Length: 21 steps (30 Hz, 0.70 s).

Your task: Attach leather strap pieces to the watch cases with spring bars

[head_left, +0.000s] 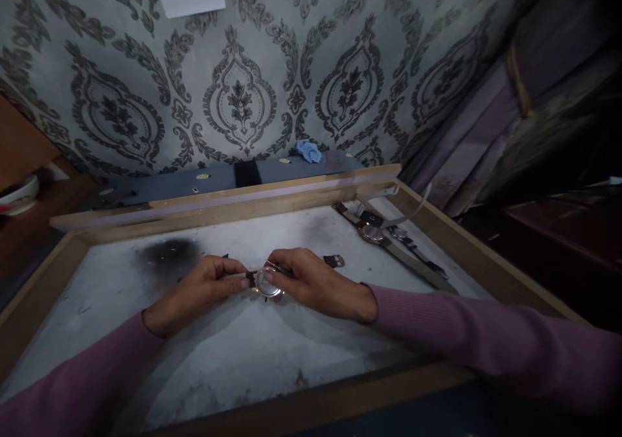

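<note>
A wristwatch [266, 287] with a round, pale metal case is held between my two hands above the white tray surface. My left hand [201, 291] pinches its strap, thumb on top, just left of the case. From the other side, my right hand [315, 283] grips the case, with thumb and fingers at its right edge. A thin dark piece shows by the right fingers, but I cannot make out what it is. Beyond the right hand a dark strap end with a buckle [334, 261] sticks out; its other end is hidden.
Several watches, one with a brown strap [373, 232], lie at the tray's right rear. A pale looped band [413, 210] rises there. The tray has a raised wooden rim [272, 194]. Behind it are a crumpled blue cloth [309, 151] and patterned wall; a bowl [19, 194] stands far left.
</note>
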{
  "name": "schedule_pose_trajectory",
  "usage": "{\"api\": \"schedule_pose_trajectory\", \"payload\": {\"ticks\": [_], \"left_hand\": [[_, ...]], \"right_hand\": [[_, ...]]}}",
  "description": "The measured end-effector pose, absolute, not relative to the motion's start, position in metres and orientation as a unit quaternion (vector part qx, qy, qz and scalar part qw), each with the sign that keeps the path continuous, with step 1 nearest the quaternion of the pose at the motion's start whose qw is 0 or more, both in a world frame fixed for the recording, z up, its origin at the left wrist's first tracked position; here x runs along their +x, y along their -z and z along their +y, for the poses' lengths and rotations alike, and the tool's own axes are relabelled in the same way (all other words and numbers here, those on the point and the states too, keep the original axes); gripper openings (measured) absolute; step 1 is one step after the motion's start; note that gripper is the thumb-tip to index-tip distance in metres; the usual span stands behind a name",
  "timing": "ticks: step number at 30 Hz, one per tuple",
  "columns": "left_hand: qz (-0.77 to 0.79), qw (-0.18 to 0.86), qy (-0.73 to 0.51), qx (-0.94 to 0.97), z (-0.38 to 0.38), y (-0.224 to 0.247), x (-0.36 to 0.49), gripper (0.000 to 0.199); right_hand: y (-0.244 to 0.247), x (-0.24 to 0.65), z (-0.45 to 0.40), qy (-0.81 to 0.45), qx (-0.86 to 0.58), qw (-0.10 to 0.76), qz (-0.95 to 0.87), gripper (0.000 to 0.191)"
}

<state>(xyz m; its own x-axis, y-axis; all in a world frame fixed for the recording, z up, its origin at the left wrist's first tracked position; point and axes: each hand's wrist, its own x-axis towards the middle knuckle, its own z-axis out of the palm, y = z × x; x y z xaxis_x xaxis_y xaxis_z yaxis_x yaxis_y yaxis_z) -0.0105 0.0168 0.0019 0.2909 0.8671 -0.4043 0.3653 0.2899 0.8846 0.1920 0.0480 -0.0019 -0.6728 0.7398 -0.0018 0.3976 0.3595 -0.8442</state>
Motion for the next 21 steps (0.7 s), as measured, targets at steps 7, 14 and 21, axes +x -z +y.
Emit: {"api": "schedule_pose_trajectory", "payload": {"ticks": [7,14,21], "left_hand": [[0.547,0.583,-0.226,0.558,0.0145,-0.0011,-0.011,0.035],[0.539,0.574,-0.23,0.572,0.0158,0.0012,-0.0136,0.03],[0.539,0.578,-0.234,0.566,0.0153,-0.0011,-0.0117,0.031]], "right_hand": [[0.0022,0.1922,0.049,-0.429,-0.353,0.191,-0.809,0.019],[0.0019,0.1922,0.0489,-0.42,-0.349,0.197,-0.815,0.018],[0.0013,0.1928,0.048,-0.424,-0.345,0.199,-0.813,0.019]]}}
